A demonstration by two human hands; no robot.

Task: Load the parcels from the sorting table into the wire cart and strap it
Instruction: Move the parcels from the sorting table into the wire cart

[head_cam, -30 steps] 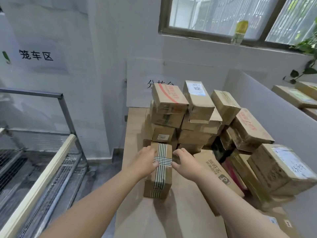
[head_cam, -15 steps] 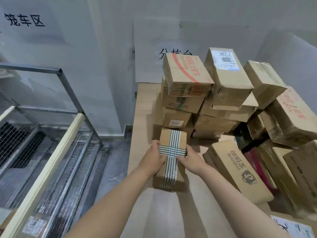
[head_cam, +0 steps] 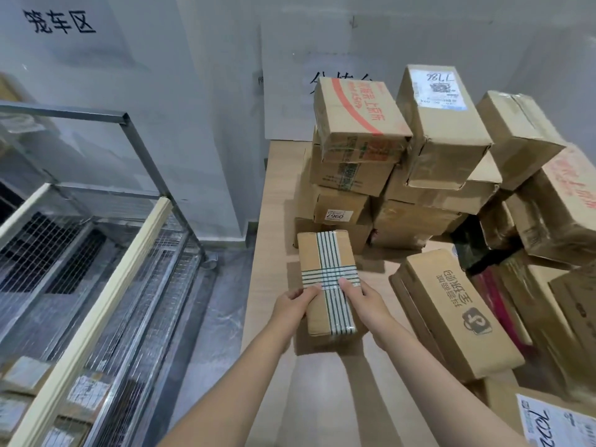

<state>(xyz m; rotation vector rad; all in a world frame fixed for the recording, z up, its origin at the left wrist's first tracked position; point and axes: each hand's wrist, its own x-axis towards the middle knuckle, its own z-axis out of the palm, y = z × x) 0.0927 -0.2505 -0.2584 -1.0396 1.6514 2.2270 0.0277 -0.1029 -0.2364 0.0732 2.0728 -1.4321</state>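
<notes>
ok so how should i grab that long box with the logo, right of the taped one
Probably by its two long sides, taken from above. The long box lies with its broad top up. Its left side faces bare table, but parcels crowd its right side.

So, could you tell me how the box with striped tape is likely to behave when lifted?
The box with striped tape is probably stiff: its cardboard edges look square. It seems fairly light, since the left hand and right hand grip only its near half. The glossy tape may be slippery under the thumbs.
</notes>
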